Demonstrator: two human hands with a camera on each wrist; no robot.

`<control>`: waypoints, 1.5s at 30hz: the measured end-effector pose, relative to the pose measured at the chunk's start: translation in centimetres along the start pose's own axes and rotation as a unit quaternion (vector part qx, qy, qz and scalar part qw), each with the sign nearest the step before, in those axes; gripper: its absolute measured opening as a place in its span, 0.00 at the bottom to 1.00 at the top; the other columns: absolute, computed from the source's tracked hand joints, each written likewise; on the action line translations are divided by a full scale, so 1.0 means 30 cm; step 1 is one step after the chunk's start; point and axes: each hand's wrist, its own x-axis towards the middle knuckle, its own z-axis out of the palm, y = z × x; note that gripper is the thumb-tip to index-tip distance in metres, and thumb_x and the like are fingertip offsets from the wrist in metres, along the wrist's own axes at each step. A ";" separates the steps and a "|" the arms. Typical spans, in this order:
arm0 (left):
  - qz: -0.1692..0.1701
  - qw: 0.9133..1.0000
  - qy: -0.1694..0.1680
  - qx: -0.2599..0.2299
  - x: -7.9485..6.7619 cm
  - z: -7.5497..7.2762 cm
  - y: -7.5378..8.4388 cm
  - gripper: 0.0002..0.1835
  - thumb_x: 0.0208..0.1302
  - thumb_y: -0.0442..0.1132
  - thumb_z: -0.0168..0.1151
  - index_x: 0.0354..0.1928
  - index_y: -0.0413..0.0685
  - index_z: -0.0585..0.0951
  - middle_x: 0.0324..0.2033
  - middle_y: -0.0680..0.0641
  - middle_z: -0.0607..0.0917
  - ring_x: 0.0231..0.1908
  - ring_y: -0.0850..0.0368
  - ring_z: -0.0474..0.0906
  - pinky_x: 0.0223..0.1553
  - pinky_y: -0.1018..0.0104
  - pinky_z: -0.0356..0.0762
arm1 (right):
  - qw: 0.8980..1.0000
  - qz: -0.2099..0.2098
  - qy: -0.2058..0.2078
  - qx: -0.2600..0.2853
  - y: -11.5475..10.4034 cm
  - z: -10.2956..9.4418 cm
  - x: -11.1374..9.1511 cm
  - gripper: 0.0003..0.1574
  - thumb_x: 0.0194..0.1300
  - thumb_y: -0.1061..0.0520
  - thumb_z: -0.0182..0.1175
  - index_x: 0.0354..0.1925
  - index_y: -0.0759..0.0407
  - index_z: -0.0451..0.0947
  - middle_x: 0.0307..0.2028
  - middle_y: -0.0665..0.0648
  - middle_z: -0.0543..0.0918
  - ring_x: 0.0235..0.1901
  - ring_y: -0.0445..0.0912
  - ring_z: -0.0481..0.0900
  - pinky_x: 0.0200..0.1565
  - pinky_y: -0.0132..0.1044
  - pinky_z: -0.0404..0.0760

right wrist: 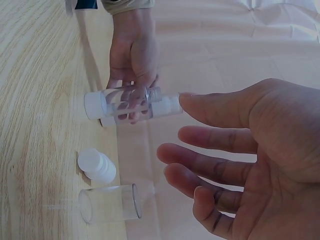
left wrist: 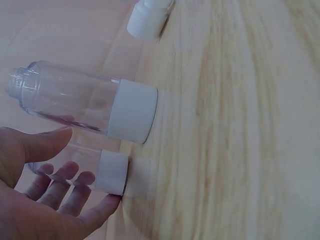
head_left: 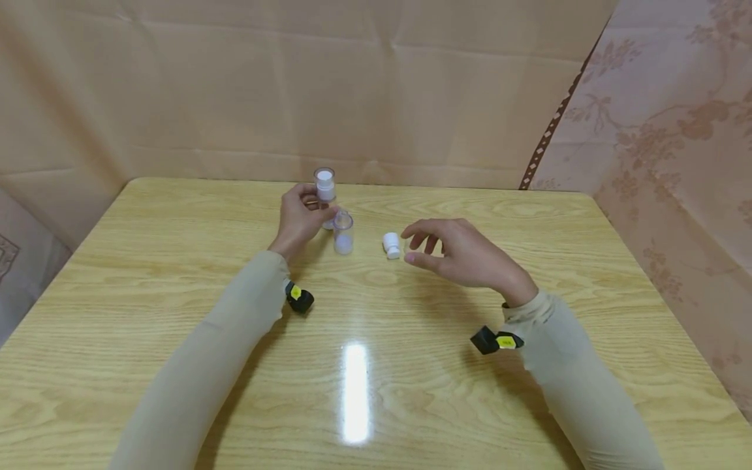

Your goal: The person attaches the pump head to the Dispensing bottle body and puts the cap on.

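Note:
My left hand [head_left: 299, 219] is curled round a clear bottle with a white pump top [head_left: 325, 186], which stands upright near the table's back. In the left wrist view its fingers show behind the clear wall and its thumb lies on the side of the neighbouring bottle. That second clear bottle [head_left: 343, 235] has a white base and a bare threaded neck. To its right lies a small white pump head [head_left: 391, 245]. My right hand [head_left: 461, 251] hovers beside this, fingers loosely bent and holding nothing. A clear cylindrical cap [right wrist: 110, 205] sits by the pump head in the right wrist view.
The wood-grain table [head_left: 282, 378] reaches back to a beige curtain [head_left: 352, 91]. Patterned cloth [head_left: 675, 130] hangs along the right side. Each sleeve carries a small black wrist camera, the left one [head_left: 301, 299] low over the table.

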 end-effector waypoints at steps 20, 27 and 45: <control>-0.012 1.000 -0.001 0.027 0.016 0.015 0.012 0.28 0.60 0.26 0.72 0.60 0.30 0.72 0.56 0.33 0.80 0.56 0.42 0.79 0.58 0.61 0.78 | 1.000 0.000 -0.009 -0.001 -0.002 0.002 -0.002 0.22 0.70 0.52 0.66 0.59 0.58 0.80 0.41 0.51 0.85 0.40 0.44 0.79 0.38 0.41 0.78; -0.010 0.999 -0.001 0.040 0.007 0.009 0.013 0.30 0.59 0.26 0.72 0.62 0.32 0.71 0.58 0.34 0.80 0.58 0.42 0.78 0.60 0.59 0.77 | 1.000 -0.005 -0.008 0.000 -0.001 -0.001 -0.005 0.22 0.70 0.52 0.66 0.59 0.58 0.80 0.40 0.51 0.84 0.40 0.44 0.79 0.38 0.41 0.78; 0.035 0.991 0.031 0.127 -0.120 -0.048 0.048 0.21 0.58 0.23 0.62 0.55 0.32 0.77 0.51 0.36 0.81 0.53 0.41 0.78 0.55 0.54 0.78 | 1.000 0.000 -0.010 0.004 -0.004 -0.004 -0.008 0.22 0.70 0.53 0.66 0.59 0.59 0.80 0.40 0.51 0.84 0.40 0.45 0.79 0.38 0.41 0.78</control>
